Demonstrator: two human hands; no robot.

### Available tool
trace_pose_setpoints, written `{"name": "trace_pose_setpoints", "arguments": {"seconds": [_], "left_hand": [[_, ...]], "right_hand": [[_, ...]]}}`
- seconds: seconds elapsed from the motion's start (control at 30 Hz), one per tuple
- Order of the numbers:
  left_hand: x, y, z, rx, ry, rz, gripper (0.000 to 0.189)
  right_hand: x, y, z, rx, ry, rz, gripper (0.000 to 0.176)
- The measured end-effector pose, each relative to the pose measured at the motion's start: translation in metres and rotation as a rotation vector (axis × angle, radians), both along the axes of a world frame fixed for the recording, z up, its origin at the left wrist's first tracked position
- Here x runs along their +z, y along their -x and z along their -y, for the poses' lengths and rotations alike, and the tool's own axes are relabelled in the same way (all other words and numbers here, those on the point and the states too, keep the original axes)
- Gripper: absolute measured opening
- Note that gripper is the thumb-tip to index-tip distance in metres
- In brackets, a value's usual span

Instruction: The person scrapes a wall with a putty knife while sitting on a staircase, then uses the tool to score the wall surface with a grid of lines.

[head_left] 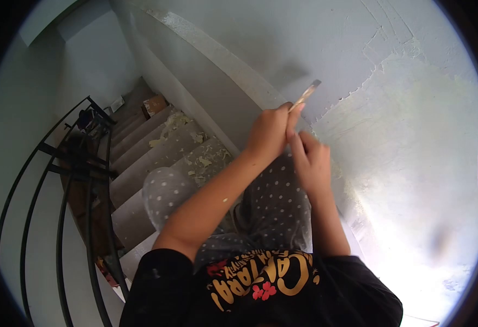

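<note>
Scraper (307, 92) in hand, its flat metal blade pointed up and to the right, the tip at or just off the wall (413, 136) where the smooth grey coat met a rough, pale, stripped patch. The left hand (269, 131) was closed tight round the handle, fingers wrapped. The right hand (312, 163) sat just below and against it, its fingers (293, 136) stretched upward along the left hand; whether it actually gripped the handle could not be told.

Both forearms rose from a lap in dotted trousers (274, 207), above a black printed shirt (260, 283). The person was placed on a staircase, and pale flakes (198, 161) lay scattered over the steps (151, 163) below.

As a judgement, the risks lay in footing and slip: loose flakes on the treads could slide underfoot, and a blade that skidded off the hard edge of the coat could jerk toward the right hand's fingers so near the handle. Pressing too steeply could also gouge the plaster.

Further down, a small cardboard box (155, 103) sat on a step; its contents were too small to make out. A black metal railing (59, 163) curved along the left side.
</note>
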State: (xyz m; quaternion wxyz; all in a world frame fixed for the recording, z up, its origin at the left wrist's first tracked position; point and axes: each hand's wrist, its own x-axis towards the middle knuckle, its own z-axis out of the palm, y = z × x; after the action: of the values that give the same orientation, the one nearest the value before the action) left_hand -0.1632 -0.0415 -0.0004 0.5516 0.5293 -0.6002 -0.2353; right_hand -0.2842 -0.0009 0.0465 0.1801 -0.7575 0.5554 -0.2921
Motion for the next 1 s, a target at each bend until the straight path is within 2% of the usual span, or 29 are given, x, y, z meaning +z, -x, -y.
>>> {"name": "trace_pose_setpoints", "arguments": {"seconds": [0.1,0.17,0.27,0.3,0.33,0.37,0.43,0.67,0.73,0.87,0.93,1.0], "left_hand": [[0.007,-0.019,-0.013,0.068,-0.004,0.074,0.047],[0.012,-0.024,-0.012,0.091,-0.022,0.061,0.048],[0.003,-0.024,-0.008,0.074,-0.001,0.017,0.049],[-0.011,-0.024,-0.004,0.023,-0.047,0.132,0.051],[-0.02,-0.021,-0.003,-0.031,-0.093,0.248,0.052],[-0.03,-0.017,-0.003,-0.028,-0.094,0.241,0.052],[-0.04,-0.009,-0.004,-0.086,-0.149,0.324,0.054],[-0.044,0.0,-0.005,-0.085,-0.226,0.35,0.053],[-0.04,0.0,-0.006,-0.032,-0.185,0.215,0.053],[0.003,0.005,-0.006,0.0,-0.032,0.028,0.051],[0.041,0.007,-0.004,-0.01,0.147,-0.059,0.053],[0.08,0.008,0.004,-0.027,0.221,-0.055,0.055]], "right_hand": [[-0.037,0.02,-0.026,0.02,-0.078,0.025,0.033],[-0.059,0.026,-0.04,0.216,0.284,-0.01,0.025],[-0.074,0.025,-0.062,0.298,0.226,0.01,0.018],[-0.079,0.025,-0.066,0.337,0.216,0.011,0.017],[-0.093,0.026,-0.065,0.373,0.324,-0.052,0.015],[-0.101,0.026,-0.067,0.377,0.323,-0.059,0.015],[-0.107,0.023,-0.069,0.434,0.519,-0.148,0.014],[-0.111,0.016,-0.069,0.399,0.504,-0.177,0.015],[-0.111,0.016,-0.07,0.399,0.499,-0.178,0.014],[-0.107,0.016,-0.069,0.406,0.487,-0.174,0.014],[-0.111,0.016,-0.067,0.399,0.496,-0.169,0.014],[-0.112,0.016,-0.067,0.388,0.501,-0.163,0.014]]}}
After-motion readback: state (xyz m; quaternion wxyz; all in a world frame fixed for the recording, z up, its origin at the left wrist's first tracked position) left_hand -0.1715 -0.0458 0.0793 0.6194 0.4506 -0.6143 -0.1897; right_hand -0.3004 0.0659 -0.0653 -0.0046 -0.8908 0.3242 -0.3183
